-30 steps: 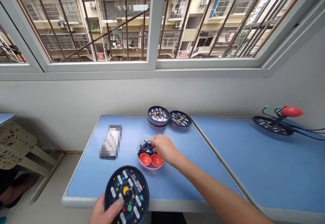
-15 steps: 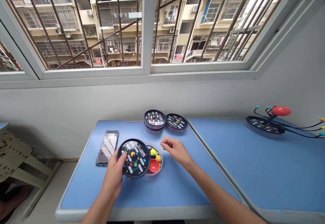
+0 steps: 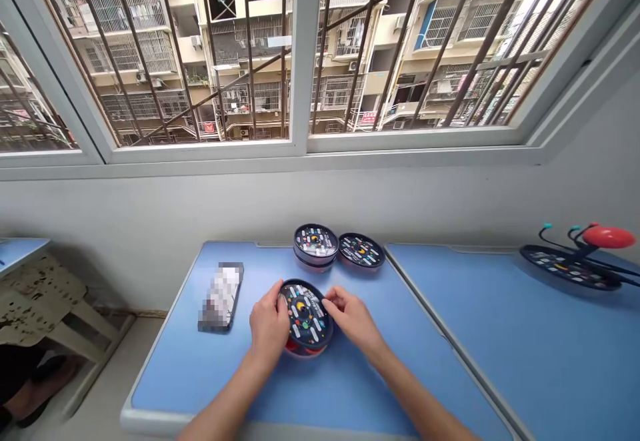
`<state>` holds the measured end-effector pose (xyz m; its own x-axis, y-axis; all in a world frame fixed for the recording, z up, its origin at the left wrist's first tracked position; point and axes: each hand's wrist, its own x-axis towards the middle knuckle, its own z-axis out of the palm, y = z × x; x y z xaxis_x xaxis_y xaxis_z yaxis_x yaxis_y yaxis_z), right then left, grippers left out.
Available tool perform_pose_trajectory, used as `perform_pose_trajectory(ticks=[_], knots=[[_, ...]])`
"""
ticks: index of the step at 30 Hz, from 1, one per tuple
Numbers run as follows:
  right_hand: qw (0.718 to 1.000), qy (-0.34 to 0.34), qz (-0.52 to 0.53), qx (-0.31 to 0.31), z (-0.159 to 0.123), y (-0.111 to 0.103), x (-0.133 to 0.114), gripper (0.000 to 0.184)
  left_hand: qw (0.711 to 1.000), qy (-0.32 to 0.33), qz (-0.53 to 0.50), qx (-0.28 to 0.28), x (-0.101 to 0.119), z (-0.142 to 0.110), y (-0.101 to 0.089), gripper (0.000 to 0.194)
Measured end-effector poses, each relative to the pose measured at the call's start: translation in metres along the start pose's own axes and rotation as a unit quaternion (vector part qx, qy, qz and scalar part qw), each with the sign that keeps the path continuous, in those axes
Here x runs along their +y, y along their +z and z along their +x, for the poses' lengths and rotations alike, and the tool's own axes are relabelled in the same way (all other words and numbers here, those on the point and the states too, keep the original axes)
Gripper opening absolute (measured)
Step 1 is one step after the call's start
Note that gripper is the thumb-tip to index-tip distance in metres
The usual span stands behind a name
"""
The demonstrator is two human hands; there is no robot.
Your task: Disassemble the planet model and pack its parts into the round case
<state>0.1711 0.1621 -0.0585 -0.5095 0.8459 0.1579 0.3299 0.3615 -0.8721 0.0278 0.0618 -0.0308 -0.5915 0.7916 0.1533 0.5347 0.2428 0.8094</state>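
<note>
Both hands are at the round black lid (image 3: 306,314): my left hand (image 3: 270,324) is clamped on its left rim, thumb lying along the printed top, while the fingertips of my right hand (image 3: 354,321) meet its right rim. Whether those right fingers pinch the edge or only rest against it, I cannot tell. The lid sits over a see-through bowl (image 3: 306,355), with red pieces (image 3: 291,345) showing below the lid's near edge; I cannot tell whether it is fully seated. Bowl and lid are on the blue table (image 3: 320,394), between my two forearms. Beyond the lid is a stack of round containers (image 3: 315,244) whose top has the same dark print, with small labels and coloured dots. Just beside that stack, beyond the lid and to its right, lies another black disc (image 3: 362,250). Left of the lid, well apart from it, is a flat, dark-edged rectangle (image 3: 221,297) with its face blurred out. Far to the lid's right, on a second blue table (image 3: 540,354), stands a model (image 3: 570,267) with a dark round base, a red ball (image 3: 609,237) and thin black arms. Past everything, beyond the lid, runs a white wall (image 3: 240,211) under a barred window (image 3: 300,141).
</note>
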Motion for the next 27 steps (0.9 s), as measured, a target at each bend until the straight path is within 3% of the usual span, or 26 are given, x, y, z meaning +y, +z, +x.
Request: perform_pose_trajectory(ticks=[6,12,15,27], knots=[[0.997,-0.022,-0.077,0.021,-0.001,0.005,-0.006,0.014,0.998,0.024,0.062,0.007,-0.012,0.004,0.003,0.043],[0.991,-0.039,-0.13,0.014,-0.002,0.005,-0.008,0.01,0.998,0.035,0.047,-0.004,-0.024,0.005,0.004,0.041],[0.99,-0.048,-0.135,0.004,-0.003,0.006,-0.006,0.019,0.999,0.036,0.037,-0.018,-0.028,0.005,0.006,0.044],[0.986,-0.036,-0.162,0.034,0.003,0.002,-0.005,0.019,0.999,0.039,0.02,-0.015,-0.023,-0.004,0.021,0.046]])
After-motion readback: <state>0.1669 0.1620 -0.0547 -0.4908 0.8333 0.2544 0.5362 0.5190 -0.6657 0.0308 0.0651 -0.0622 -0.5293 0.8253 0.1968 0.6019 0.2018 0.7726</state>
